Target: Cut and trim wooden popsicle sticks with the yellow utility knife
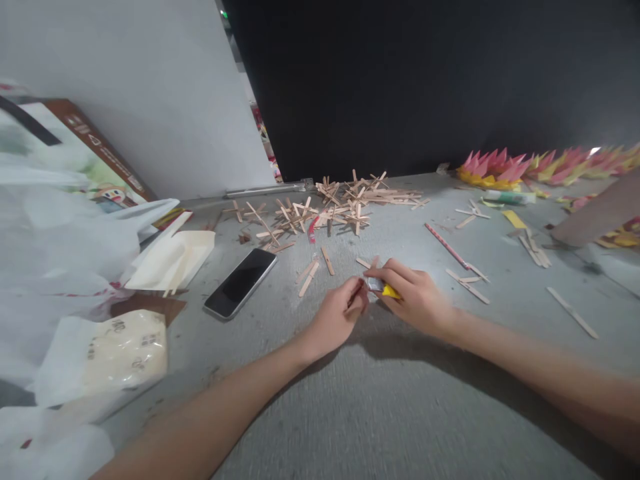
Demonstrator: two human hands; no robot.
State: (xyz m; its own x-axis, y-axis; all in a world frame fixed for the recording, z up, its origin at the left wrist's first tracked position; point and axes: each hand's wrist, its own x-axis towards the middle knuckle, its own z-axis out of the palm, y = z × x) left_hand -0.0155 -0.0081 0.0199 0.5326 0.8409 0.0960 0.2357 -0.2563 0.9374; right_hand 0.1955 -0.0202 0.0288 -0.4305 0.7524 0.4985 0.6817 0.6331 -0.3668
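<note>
My right hand (413, 297) is closed around a small yellow-and-silver tube (390, 291), its silver end pointing left. Close against that end, my left hand (340, 310) is pinched shut; what lies between its fingers is too small to make out. Just beyond the fingertips lie wooden craft sticks (363, 263), partly hidden by my right hand. More loose sticks (309, 279) lie to the left of my hands. Farther back is a heap of craft sticks (350, 203), many of them crossed over one another, with a red strip (313, 229) at its front.
A phone (241, 283) lies left of my hands, near a cream paper tray (193, 257), a wrapped packet (133, 350) and white plastic bags (60, 247). At right are a red patterned stick (445, 245), a green-and-white tube (507, 197) and pink-and-yellow paper flowers (493, 170). A dark panel (425, 80) stands behind.
</note>
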